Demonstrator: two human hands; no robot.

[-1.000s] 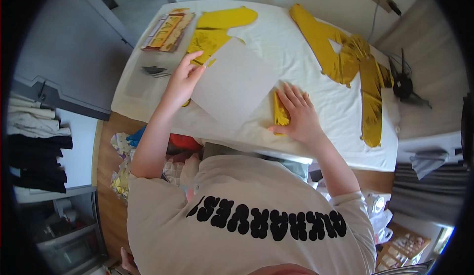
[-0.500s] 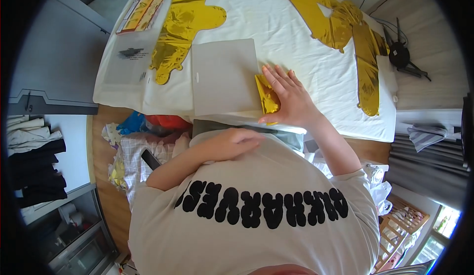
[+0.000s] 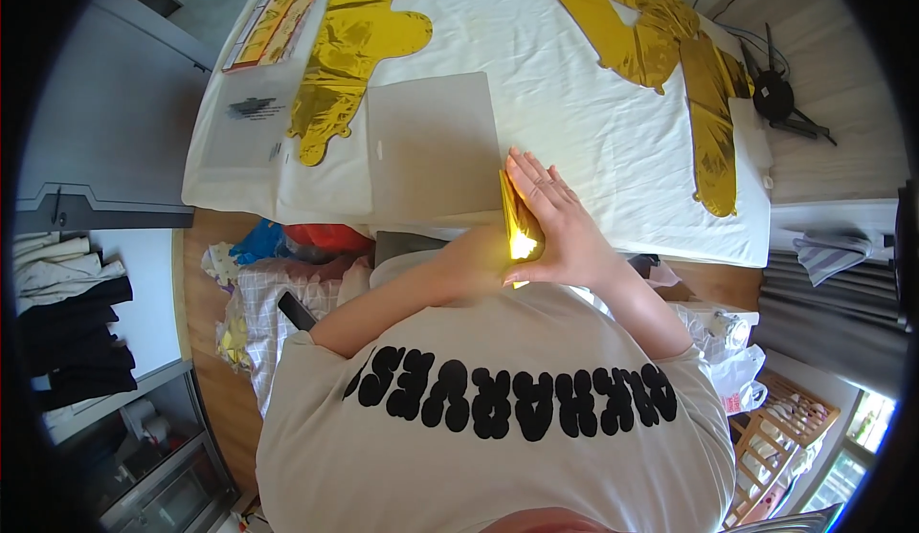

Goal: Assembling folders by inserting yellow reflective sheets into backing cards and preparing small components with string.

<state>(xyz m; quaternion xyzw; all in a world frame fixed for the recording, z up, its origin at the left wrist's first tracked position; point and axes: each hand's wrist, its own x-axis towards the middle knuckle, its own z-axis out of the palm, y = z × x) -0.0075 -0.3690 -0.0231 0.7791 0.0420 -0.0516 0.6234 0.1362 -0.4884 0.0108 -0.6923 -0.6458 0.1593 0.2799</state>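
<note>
My right hand (image 3: 563, 232) with fingers straight, thumb spread, against the folded gold foil (image 3: 520, 222), my left hand (image 3: 476, 260) blurred, grip I cannot tell, foil at the near edge of the white surface (image 3: 546, 93).

Ambient: daylight, mod. bright. Window (image 3: 869, 428) at lower R overexposed, w/ bluish fringe along adj. lens rim. White table cover (image 3: 574, 141) evenly lit, w/ soft shadows in creases. Glare: intense hot spot on folded gold foil (image 3: 522, 222), surface detail clipped; lesser sheen on flat gold foil (image 3: 359, 45), upper L. Cabinet (image 3: 158, 471), lower L: dim. Motion blur: L hand (image 3: 476, 258) smeared; R hand (image 3: 557, 222) approx. sharp. Optics: fisheye; straight edges bowed nr. rim, corners black.
</note>
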